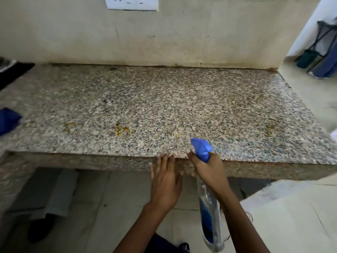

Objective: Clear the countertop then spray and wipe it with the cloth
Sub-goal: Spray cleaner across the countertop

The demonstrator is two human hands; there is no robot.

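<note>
Right hand [209, 170] is clamped around the neck of a spray bottle [209, 216], fingers curled about it just below the blue trigger head [201, 147]. That head sits over the near edge of the granite countertop [164, 106], with its nozzle directed across the slab away from the person. The bottle's clear body, bearing a blue label, hangs below the hand, in front of the counter's front face and above the floor tiles [109, 207].

Left hand [165, 183] lies immediately to the left of the right hand, fingers straight and close together, holding nothing. Its fingertips reach the counter's front edge; whether they actually touch the stone cannot be determined.

A blue cloth [8, 120] rests at the far left of the countertop, cut off by the frame border and well apart from both hands. Yellow-orange stains [122, 128] mark the slab near its front edge, left of centre, with fainter spots of the same colour further right. A dark object [12, 73] occupies the rear left corner; its identity cannot be made out.

Behind the counter stands a cream wall [164, 37], scuffed, with a white socket plate [131, 3] at the top. Beyond the counter's right end, a green bin [306, 59] stands on the floor.
</note>
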